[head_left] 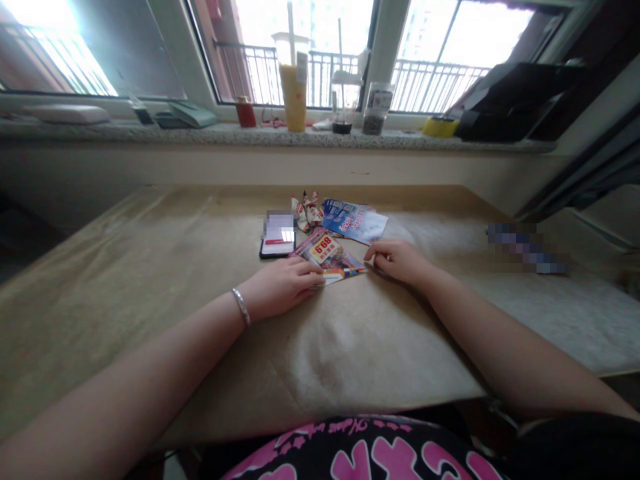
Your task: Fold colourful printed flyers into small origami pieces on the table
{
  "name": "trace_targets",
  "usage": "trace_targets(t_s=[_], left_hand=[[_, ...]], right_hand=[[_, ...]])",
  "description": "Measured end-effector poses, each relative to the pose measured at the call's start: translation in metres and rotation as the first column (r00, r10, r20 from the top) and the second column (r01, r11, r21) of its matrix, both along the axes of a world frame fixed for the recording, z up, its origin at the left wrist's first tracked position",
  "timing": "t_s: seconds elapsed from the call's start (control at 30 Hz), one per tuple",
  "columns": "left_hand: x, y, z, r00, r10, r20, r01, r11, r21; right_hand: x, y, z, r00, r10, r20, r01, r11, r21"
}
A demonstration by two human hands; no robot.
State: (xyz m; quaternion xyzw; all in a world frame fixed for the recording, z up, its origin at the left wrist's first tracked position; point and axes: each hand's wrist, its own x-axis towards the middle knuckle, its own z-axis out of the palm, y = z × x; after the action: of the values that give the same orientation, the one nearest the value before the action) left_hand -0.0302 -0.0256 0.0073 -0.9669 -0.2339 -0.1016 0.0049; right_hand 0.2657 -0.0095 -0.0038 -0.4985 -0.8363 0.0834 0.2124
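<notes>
Across the lower frame, a paper-covered table [150,280]. At centre, a glossy flyer [327,257], with the left hand [283,287] flat on its near edge, fingers pressed together. Just right of it, the right hand [397,261], fingers curled, any pinch impossible to tell. Above, a smartphone [277,235], a blue leaflet [355,220], crumpled wrappers [306,212].

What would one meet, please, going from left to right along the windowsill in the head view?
A white oblong object, a grey-green folded item, a red cup, a tall yellow drink cup, a clear plastic cup, a jar of dark granules, a yellow tape roll, a black bag.
</notes>
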Motion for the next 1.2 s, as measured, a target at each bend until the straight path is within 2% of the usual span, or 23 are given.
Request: trace_targets(t_s=[0.07, 0.17, 0.37, 0.43, 0.7, 0.97, 1.2], left_hand=[[0.004, -0.003, -0.002, 1.000, -0.009, 0.003, 0.009, 1.000, 0.028], [0.007, -0.003, -0.005, 0.999, -0.029, 0.015, 0.029, 1.000, 0.011], [0.007, 0.001, -0.008, 0.980, -0.170, 0.099, 0.186, 0.966, -0.181], [0.008, 0.001, -0.008, 0.974, -0.189, 0.123, 0.212, 0.954, -0.210], [0.007, -0.001, -0.013, 0.979, -0.181, 0.093, 0.192, 0.974, -0.123], [0.008, -0.001, -0.007, 0.976, -0.207, 0.073, 0.206, 0.978, 0.017], [0.008, -0.002, -0.002, 0.990, -0.123, 0.073, 0.115, 0.988, 0.102]], right_hand=[[-0.002, -0.001, -0.002, 0.999, -0.019, -0.051, 0.018, 1.000, -0.015], [-0.006, -0.001, -0.004, 0.991, 0.015, -0.135, -0.019, 0.999, -0.029], [-0.013, -0.001, -0.007, 0.968, 0.088, -0.234, -0.092, 0.996, -0.008], [-0.014, 0.000, -0.008, 0.963, 0.107, -0.249, -0.110, 0.994, 0.001], [-0.020, 0.002, -0.011, 0.944, 0.226, -0.242, -0.217, 0.974, 0.062], [-0.019, -0.004, -0.001, 0.927, 0.075, -0.369, -0.046, 0.995, 0.086], [-0.017, -0.004, 0.000, 0.949, -0.130, -0.287, 0.132, 0.991, -0.012]])
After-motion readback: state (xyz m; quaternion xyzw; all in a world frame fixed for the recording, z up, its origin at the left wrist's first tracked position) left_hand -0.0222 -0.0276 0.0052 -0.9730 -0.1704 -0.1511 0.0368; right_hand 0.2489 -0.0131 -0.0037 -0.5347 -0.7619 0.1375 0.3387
